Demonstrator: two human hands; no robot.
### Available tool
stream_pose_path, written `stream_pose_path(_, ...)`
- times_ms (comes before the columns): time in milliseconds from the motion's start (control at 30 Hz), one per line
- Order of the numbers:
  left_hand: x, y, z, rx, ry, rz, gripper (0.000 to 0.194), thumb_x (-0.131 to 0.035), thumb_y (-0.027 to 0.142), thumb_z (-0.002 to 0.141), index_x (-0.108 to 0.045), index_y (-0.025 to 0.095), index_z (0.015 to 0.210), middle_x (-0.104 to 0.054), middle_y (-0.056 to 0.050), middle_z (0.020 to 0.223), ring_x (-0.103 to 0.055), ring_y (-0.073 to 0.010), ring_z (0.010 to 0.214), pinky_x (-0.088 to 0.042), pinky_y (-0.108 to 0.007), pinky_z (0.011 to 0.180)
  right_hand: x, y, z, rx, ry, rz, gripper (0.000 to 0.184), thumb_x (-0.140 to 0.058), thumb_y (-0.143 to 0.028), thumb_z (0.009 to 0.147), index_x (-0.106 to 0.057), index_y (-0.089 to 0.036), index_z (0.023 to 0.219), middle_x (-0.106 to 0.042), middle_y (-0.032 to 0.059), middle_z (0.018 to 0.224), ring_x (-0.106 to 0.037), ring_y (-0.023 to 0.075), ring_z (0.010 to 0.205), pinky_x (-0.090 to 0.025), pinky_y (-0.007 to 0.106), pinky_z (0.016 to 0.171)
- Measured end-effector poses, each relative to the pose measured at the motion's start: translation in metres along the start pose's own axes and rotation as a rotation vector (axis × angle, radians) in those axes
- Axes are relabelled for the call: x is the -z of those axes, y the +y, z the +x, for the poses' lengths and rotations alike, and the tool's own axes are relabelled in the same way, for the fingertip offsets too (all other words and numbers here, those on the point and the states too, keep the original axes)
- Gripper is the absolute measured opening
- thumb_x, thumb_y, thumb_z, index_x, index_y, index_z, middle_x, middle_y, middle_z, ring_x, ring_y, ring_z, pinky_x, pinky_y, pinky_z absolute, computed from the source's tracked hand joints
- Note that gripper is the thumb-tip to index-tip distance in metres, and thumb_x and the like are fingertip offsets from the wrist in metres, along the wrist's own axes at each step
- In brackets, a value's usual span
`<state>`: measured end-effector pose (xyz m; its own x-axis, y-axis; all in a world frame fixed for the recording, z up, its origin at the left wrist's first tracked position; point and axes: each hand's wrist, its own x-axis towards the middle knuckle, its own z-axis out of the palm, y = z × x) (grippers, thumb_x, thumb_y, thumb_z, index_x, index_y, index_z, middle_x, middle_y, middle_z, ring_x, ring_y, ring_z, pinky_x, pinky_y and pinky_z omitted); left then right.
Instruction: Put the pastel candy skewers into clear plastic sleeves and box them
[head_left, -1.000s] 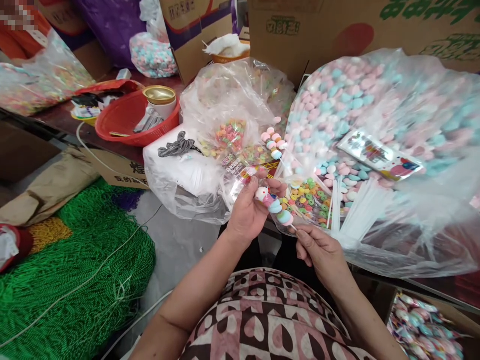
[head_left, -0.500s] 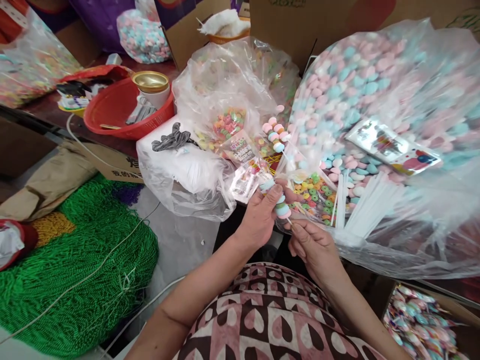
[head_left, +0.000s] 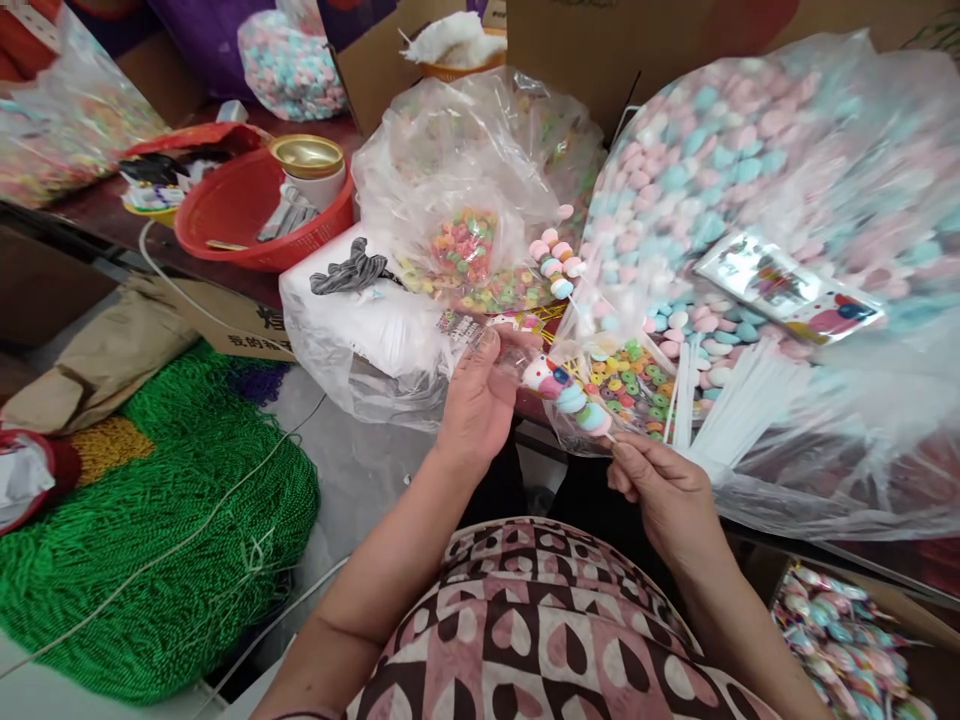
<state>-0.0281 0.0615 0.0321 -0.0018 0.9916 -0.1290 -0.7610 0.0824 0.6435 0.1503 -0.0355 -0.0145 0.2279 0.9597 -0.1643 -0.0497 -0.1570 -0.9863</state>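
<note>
A marshmallow skewer (head_left: 581, 405) in pastel blue, pink and white slants in front of me, its top end inside a clear printed wrapper. My right hand (head_left: 664, 492) pinches the bare white stick at its lower end. My left hand (head_left: 478, 400) grips the printed wrapper (head_left: 459, 328) between thumb and fingers, left of the skewer. Just beyond, more threaded marshmallows (head_left: 556, 262) lean on the bags. Colourful ring candies (head_left: 634, 385) lie in a plastic bag behind the skewer, beside a bundle of white sticks (head_left: 750, 395).
A large clear bag of loose marshmallows (head_left: 697, 150) fills the right, with silver printed packaging (head_left: 787, 285) on it. At left stand a red basket (head_left: 225, 215) and a white plastic-wrapped bundle (head_left: 375, 340). Green cords (head_left: 165, 540) lie lower left; a box of wrapped sweets (head_left: 840, 630) lower right.
My left hand has moved left off the marshmallows and now holds the wrapper. The skewer and my right hand have shifted right, and the skewer's top now sits in the wrapper.
</note>
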Motion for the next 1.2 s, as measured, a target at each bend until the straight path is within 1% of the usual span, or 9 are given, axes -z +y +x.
stream_pose_path(167, 0.004, -0.003, 0.003, 0.020, 0.099, -0.055, 0.005, -0.070, 0.019, 0.082, -0.071, 0.015, 0.078, -0.070, 0.001, 0.076, -0.066, -0.0078, 0.073, -0.051, -0.022, 0.081, 0.006, -0.004, -0.001, -0.026, -0.011, 0.007, 0.027, -0.073, -0.047, 0.078, -0.076, -0.021, 0.087, -0.052, -0.0033, 0.049, -0.042, 0.0103, 0.045, -0.033, 0.024, 0.043)
stream_pose_path(300, 0.005, -0.006, 0.005, 0.012, 0.127, -0.061, 0.012, -0.076, 0.017, 0.076, -0.065, 0.016, 0.072, -0.065, 0.004, 0.068, -0.060, -0.0066, 0.063, -0.049, -0.022, 0.072, 0.009, -0.010, -0.001, 0.015, -0.085, -0.142, 0.028, -0.072, -0.048, 0.079, -0.076, -0.022, 0.088, -0.051, -0.0030, 0.050, -0.043, 0.0114, 0.046, -0.031, 0.025, 0.042)
stream_pose_path(400, 0.006, -0.011, 0.004, 0.015, 0.139, -0.047, 0.016, -0.078, 0.019, 0.075, -0.063, 0.016, 0.072, -0.063, 0.005, 0.065, -0.058, -0.0065, 0.060, -0.047, -0.021, 0.068, 0.012, -0.011, -0.001, 0.055, -0.082, -0.218, 0.029, -0.070, -0.049, 0.081, -0.076, -0.022, 0.088, -0.050, -0.0026, 0.052, -0.043, 0.0116, 0.047, -0.033, 0.026, 0.043)
stream_pose_path(500, 0.004, -0.018, 0.000, 0.049, 0.140, -0.027, 0.017, -0.077, 0.025, 0.077, -0.062, 0.017, 0.074, -0.063, 0.004, 0.066, -0.061, -0.0081, 0.063, -0.048, -0.023, 0.070, 0.012, -0.008, -0.002, 0.026, -0.078, -0.197, 0.030, -0.067, -0.050, 0.084, -0.074, -0.021, 0.087, -0.048, -0.0032, 0.052, -0.041, 0.0105, 0.045, -0.032, 0.025, 0.042)
stream_pose_path(633, -0.002, -0.022, -0.010, 0.125, 0.103, 0.012, 0.018, -0.073, 0.033, 0.081, -0.063, 0.018, 0.082, -0.071, 0.000, 0.081, -0.069, -0.0138, 0.077, -0.052, -0.028, 0.077, 0.008, -0.002, -0.004, -0.030, -0.160, -0.154, 0.034, -0.063, -0.052, 0.086, -0.071, -0.019, 0.085, -0.044, -0.0050, 0.048, -0.037, 0.0093, 0.041, -0.027, 0.024, 0.042)
stream_pose_path(700, -0.006, -0.022, -0.015, 0.135, 0.070, 0.035, 0.019, -0.071, 0.035, 0.082, -0.063, 0.019, 0.087, -0.072, -0.001, 0.085, -0.069, -0.0147, 0.080, -0.053, -0.029, 0.079, 0.005, -0.001, -0.005, -0.017, -0.150, -0.161, 0.034, -0.062, -0.052, 0.087, -0.071, -0.019, 0.086, -0.043, -0.0057, 0.047, -0.038, 0.0094, 0.042, -0.028, 0.024, 0.042)
stream_pose_path(867, -0.012, -0.025, -0.024, 0.120, 0.013, 0.064, 0.028, -0.070, 0.040, 0.083, -0.063, 0.021, 0.102, -0.069, 0.001, 0.081, -0.069, -0.0163, 0.087, -0.053, -0.029, 0.079, -0.007, -0.006, -0.009, 0.037, -0.054, -0.193, 0.034, -0.063, -0.051, 0.086, -0.071, -0.019, 0.092, -0.050, -0.0047, 0.050, -0.039, 0.0101, 0.044, -0.028, 0.024, 0.043)
stream_pose_path(1067, -0.013, -0.032, -0.032, 0.180, 0.014, 0.054, 0.034, -0.074, 0.044, 0.078, -0.059, 0.020, 0.099, -0.066, 0.001, 0.078, -0.070, -0.0166, 0.085, -0.054, -0.027, 0.074, -0.023, -0.007, -0.013, -0.055, -0.140, -0.034, 0.033, -0.065, -0.051, 0.085, -0.071, -0.019, 0.089, -0.046, -0.0063, 0.045, -0.039, 0.0098, 0.042, -0.026, 0.023, 0.044)
stream_pose_path(1200, -0.015, -0.033, -0.036, 0.230, -0.003, 0.071, 0.035, -0.070, 0.048, 0.080, -0.059, 0.020, 0.098, -0.066, 0.000, 0.076, -0.070, -0.0177, 0.085, -0.053, -0.026, 0.071, -0.029, -0.008, -0.010, -0.067, -0.140, -0.018, 0.035, -0.064, -0.052, 0.085, -0.071, -0.018, 0.089, -0.045, -0.0064, 0.044, -0.038, 0.0096, 0.042, -0.027, 0.023, 0.043)
